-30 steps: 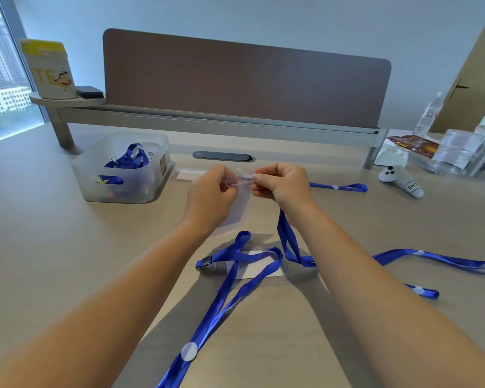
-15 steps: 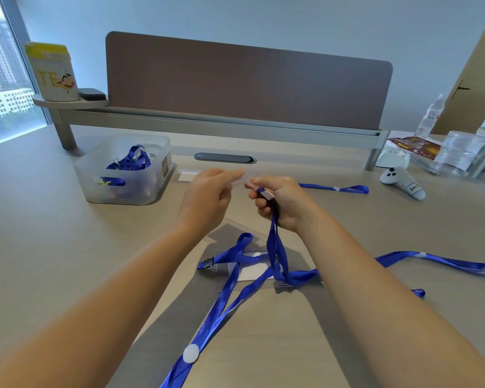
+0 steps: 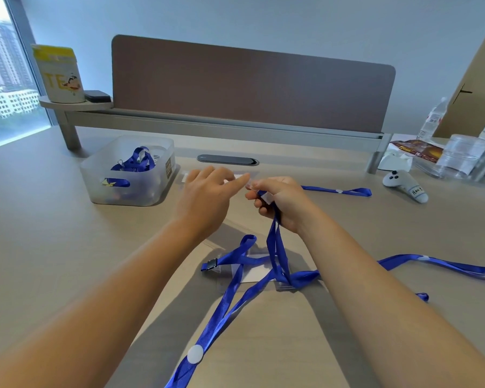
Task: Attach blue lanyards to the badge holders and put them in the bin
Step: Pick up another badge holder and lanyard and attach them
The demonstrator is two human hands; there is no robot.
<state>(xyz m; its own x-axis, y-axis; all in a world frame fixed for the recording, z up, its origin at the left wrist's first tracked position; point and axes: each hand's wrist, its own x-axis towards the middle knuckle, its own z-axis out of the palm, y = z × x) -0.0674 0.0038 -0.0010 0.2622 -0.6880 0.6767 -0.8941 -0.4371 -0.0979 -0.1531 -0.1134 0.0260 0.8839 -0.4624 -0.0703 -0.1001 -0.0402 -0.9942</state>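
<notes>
My right hand (image 3: 284, 204) is shut on the clip end of a blue lanyard (image 3: 276, 242). Its strap hangs down to the table and trails off to the right. A small clear tab shows at my right fingertips. My left hand (image 3: 207, 198) is beside it with the fingers spread, and its index fingertip touches that tab. A clear badge holder (image 3: 254, 274) with a white card lies on the table under the straps. Across it lies a second blue lanyard (image 3: 227, 292) with a black buckle. The translucent bin (image 3: 151, 196) at the left holds blue lanyards with holders.
A third lanyard (image 3: 339, 191) lies beyond my right hand. A white controller (image 3: 403, 183), clear containers (image 3: 465, 158) and a water bottle (image 3: 431, 119) stand at the right. A brown divider panel (image 3: 249, 88) closes the back. A yellow-lidded tub (image 3: 59, 77) sits on the left shelf.
My left hand has let go of the clear holder and spread its fingers. My right hand now grips the lanyard's end with the strap lifted off the table.
</notes>
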